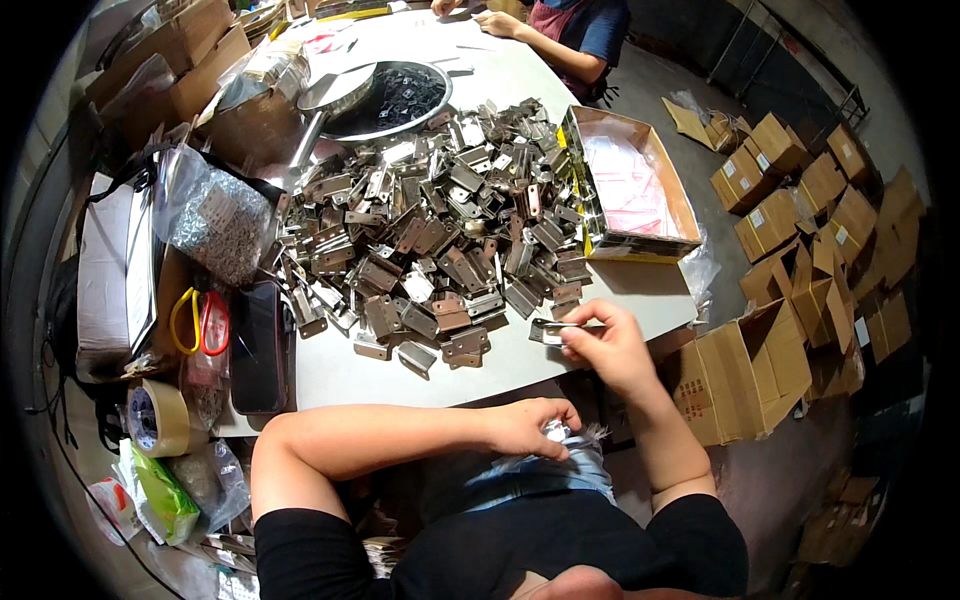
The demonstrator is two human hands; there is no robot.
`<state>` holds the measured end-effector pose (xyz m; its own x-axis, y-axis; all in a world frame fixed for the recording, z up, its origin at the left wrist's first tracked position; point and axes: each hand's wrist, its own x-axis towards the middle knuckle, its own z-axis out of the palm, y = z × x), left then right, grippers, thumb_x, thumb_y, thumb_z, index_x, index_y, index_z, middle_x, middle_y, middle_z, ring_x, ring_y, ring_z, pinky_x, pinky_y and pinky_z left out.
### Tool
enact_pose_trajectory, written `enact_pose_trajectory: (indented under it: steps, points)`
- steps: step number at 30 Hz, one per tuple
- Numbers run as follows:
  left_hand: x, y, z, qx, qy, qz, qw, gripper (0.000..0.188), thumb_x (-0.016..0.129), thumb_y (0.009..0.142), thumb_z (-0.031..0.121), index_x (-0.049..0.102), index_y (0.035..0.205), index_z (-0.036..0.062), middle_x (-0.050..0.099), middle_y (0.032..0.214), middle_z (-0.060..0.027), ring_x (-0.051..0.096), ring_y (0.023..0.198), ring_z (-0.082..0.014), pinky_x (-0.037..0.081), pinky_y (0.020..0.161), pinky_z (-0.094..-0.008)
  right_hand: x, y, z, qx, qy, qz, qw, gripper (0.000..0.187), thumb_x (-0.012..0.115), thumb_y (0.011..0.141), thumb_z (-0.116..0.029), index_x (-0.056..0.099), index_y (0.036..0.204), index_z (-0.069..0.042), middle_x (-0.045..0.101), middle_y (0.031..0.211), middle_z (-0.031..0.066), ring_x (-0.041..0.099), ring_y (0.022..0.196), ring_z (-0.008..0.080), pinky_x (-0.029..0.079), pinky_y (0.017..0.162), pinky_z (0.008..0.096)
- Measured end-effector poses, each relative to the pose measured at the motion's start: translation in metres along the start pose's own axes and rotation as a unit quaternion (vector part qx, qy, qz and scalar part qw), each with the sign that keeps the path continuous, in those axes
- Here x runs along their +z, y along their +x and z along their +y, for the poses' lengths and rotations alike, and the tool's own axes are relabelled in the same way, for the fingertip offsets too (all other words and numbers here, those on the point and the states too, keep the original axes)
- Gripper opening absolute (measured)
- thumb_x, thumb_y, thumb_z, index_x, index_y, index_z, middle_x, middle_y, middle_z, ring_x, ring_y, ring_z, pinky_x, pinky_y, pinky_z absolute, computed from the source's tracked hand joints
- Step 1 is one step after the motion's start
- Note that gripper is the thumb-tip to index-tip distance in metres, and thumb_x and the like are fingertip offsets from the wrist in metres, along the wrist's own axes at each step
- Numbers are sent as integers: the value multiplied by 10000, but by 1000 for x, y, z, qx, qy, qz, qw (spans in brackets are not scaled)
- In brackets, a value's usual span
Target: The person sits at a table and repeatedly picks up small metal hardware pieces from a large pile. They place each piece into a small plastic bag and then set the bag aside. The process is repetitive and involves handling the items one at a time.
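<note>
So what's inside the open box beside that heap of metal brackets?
Pink and whitish flat pieces, perhaps sheets or packets, lie inside the box. Whatever is beneath them, and the box's bottom, is covered.

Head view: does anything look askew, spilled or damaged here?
The handled pan appears to rest askew over the left side of the basin, instead of flat on the table. The metal brackets lie jumbled, but nothing looks clearly spilled or damaged.

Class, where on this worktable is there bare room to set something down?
Two white tabletop patches look bare: the near strip between the dark flat case and the right hand, bordering the metal bracket pile; and the right corner between the open box and that hand. The middle is crowded with brackets, the left side with scissors and tape roll.
</note>
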<state>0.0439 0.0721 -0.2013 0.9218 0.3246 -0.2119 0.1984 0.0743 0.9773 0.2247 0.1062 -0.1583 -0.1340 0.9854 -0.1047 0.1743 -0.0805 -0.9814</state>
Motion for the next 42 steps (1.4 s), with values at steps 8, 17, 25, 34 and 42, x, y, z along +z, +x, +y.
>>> enact_pose_trajectory:
  steps: [8,17,25,34,42]
  points:
    - [3,0,-4,-1,-37,37,999,480,753,828,206,521,1222,61,567,955,-44,529,867,-134,447,763,-262,18,0,-8,-159,-333,85,925,177,722,802,-103,659,948,-27,568,903,140,621,730,289,520,645,379]
    - [3,4,-7,-79,-261,81,959,495,736,863,137,465,1273,82,600,866,1,538,719,-85,434,617,-222,4,-11,-9,-228,-370,39,899,92,672,839,-65,652,925,-37,561,992,131,632,801,328,519,699,401]
    - [7,1,1,-35,-357,98,928,460,743,839,127,489,1220,86,576,842,5,524,665,-77,424,567,-221,-23,-45,-23,-170,-365,-152,902,105,648,831,-21,630,934,-10,649,836,161,655,776,336,520,699,376]
    - [5,2,-8,-28,-343,44,938,393,736,858,117,514,1181,82,545,903,15,529,717,-63,435,584,-216,-16,-41,-26,-204,-228,-255,917,155,730,790,-69,664,923,-26,646,850,118,644,763,288,525,687,346]
    - [2,-3,8,-7,-267,14,964,439,757,852,154,511,1207,74,550,890,40,530,767,-57,449,648,-206,-28,-18,-33,-82,-97,-321,939,138,699,827,-73,689,952,-15,666,867,103,649,795,250,519,732,324]
